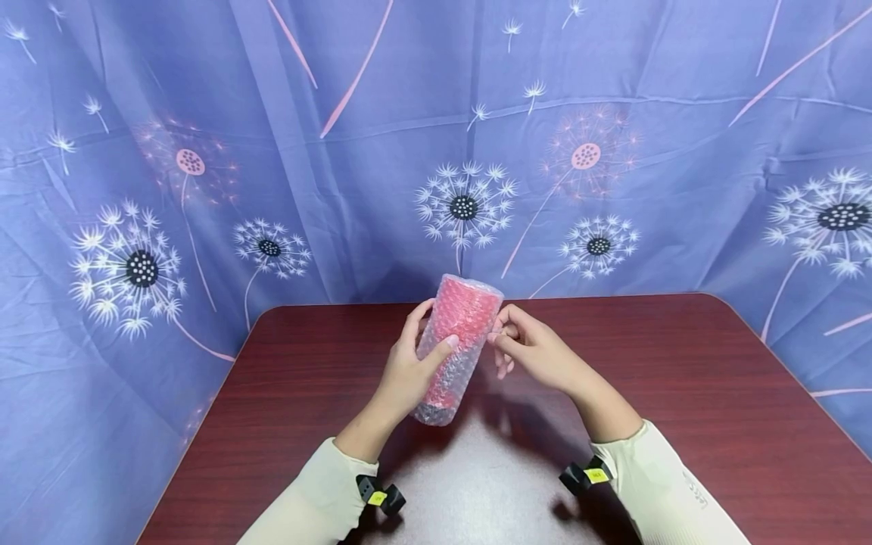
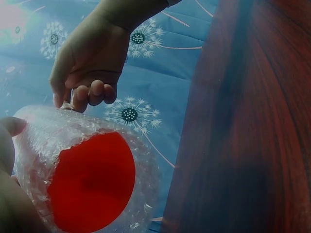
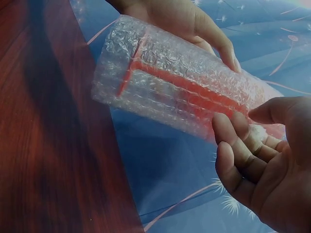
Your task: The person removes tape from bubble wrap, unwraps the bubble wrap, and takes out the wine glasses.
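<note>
A roll-shaped bundle of clear bubble wrap (image 1: 451, 382) is held tilted above the table, with something red inside it. My left hand (image 1: 407, 371) grips the bundle from its left side, thumb across the front and fingers behind. At the upper right edge my right hand (image 1: 534, 350) pinches the wrap between thumb and forefinger, its other fingers loosely curled. The left wrist view looks onto one end of the bundle, where a flat, rounded red face (image 2: 95, 182) shows inside the wrap. Through the layers in the right wrist view, a red strip (image 3: 189, 87) runs lengthwise.
Below the hands lies a dark red wood-grain table (image 1: 306, 386), with a bright glare patch near its front. A blue curtain (image 1: 368, 189) printed with dandelions hangs behind the table and along its sides. Small black cameras (image 1: 577, 478) sit at both wrists.
</note>
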Demonstrator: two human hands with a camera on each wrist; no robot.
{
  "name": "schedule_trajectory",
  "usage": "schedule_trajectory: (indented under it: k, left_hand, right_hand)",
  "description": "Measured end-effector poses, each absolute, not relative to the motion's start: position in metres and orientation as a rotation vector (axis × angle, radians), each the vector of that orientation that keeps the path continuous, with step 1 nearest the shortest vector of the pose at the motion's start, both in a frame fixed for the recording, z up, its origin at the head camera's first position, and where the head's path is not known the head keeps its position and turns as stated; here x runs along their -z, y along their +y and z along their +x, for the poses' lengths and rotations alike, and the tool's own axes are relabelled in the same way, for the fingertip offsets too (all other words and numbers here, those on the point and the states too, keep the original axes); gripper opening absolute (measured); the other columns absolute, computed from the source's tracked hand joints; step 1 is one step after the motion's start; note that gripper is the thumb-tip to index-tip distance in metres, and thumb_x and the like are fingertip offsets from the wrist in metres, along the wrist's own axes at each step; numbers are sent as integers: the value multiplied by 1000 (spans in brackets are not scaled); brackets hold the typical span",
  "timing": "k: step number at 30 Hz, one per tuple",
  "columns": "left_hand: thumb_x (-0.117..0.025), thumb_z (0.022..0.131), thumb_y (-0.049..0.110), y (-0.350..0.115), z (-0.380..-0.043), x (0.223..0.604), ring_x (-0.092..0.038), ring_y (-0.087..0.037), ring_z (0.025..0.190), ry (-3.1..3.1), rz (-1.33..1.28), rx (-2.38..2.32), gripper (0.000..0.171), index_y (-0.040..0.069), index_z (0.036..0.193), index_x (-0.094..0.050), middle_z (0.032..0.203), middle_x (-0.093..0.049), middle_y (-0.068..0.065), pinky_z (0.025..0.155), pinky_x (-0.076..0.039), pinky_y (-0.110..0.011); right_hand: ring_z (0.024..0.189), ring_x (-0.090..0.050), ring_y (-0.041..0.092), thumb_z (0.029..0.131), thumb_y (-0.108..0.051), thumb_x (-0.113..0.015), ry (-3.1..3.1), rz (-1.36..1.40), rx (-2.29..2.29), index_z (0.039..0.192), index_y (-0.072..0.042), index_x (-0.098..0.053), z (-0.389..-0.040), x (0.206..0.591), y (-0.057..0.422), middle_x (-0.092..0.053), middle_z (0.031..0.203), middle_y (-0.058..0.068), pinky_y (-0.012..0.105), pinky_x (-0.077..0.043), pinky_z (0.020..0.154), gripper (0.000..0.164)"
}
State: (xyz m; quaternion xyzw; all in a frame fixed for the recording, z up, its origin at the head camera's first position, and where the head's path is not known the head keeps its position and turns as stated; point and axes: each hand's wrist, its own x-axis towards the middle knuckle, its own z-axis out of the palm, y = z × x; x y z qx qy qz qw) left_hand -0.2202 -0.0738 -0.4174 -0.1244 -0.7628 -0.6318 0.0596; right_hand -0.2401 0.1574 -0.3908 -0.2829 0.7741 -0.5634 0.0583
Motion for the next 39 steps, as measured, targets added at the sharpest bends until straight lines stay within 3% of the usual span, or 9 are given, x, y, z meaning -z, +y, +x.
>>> schedule_trajectory:
  k: [10,20,31,39]
  left_hand:
    - [-71,95,33,-75,-219,418,-67,-29,107,-2322,-399,1930,68,40,152,-35,136,-60,-8,83,-60,-41]
    - [-68,96,32,-76,-219,419,-66,-29,110,-2329,-423,1915,68,39,154,-33,140,-58,-8,86,-59,-42]
    - [-67,96,33,-76,-221,419,-64,-29,112,-2321,-430,1905,67,39,154,-34,140,-57,-9,87,-59,-43]
    - [-70,94,36,-75,-222,419,-57,-26,123,-2341,-394,1848,77,22,159,-31,145,-52,-7,102,-52,-47]
  right_hand:
    - [57,-66,30,103,-11,-56,2362,-881,1697,97,-1,-49,-239,392,157,-59,64,17,38,-59,59,13]
    - [57,-66,26,104,-10,-54,2368,-857,1706,98,0,-50,-238,394,153,-62,66,17,37,-58,58,12]
    - [61,-70,28,106,-13,-50,2369,-800,1712,102,1,-50,-236,392,153,-68,77,20,45,-59,62,14]
    - [65,-70,36,106,-10,-44,2364,-739,1739,109,1,-52,-235,393,152,-68,85,26,51,-60,67,14]
